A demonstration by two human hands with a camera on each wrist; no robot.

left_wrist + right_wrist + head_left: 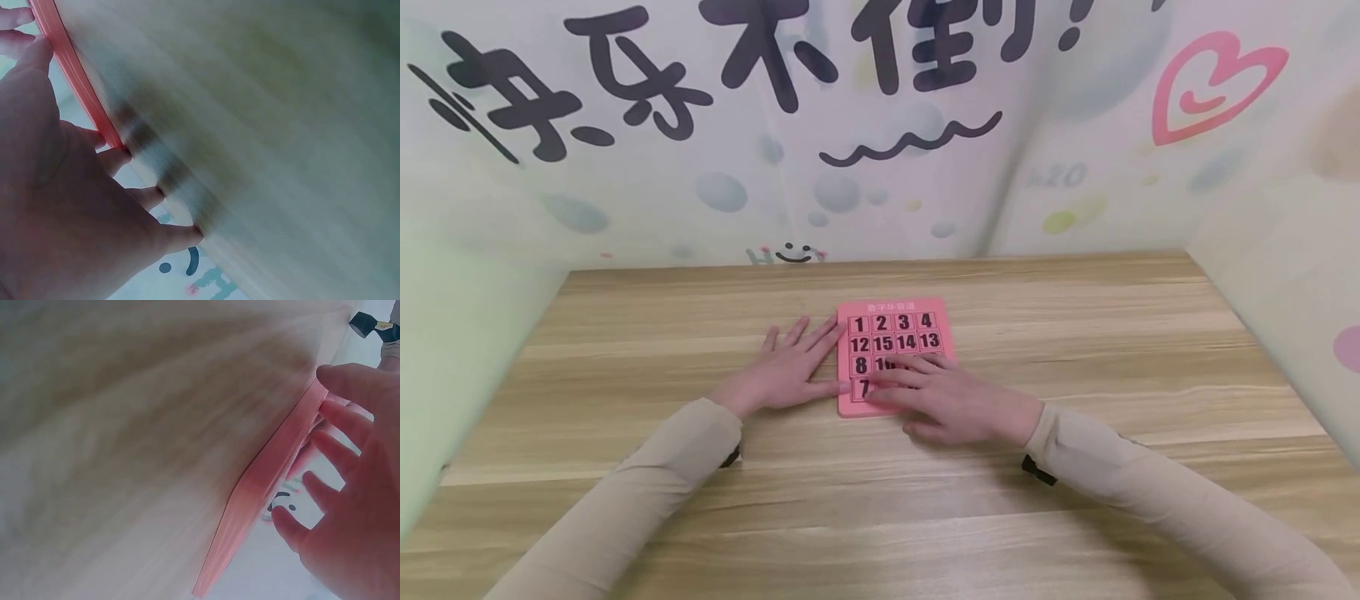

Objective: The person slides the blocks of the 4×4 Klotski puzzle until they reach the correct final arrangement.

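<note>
Head view: a pink number sliding puzzle [892, 332] lies flat on the wood-grain counter [880, 517], between the person's two hands. The left hand [775, 377] has a wide grip, thumb and index finger at the puzzle's left rim, the other fingers spread on the counter beside it. The right hand [958, 404] reaches over the lower right tiles, fingers extended and apart, its grip loose and holding nothing; whether each fingertip presses down, I cannot tell.

The step in hand looks like sliding tiles with the right fingertips while the left hand steadies the puzzle. The next move probably calls for a light, level push on one tile near the 7 tile [862, 389], with the left hand bracing against skidding. Any vacant slot is hidden beneath the right hand.
</note>
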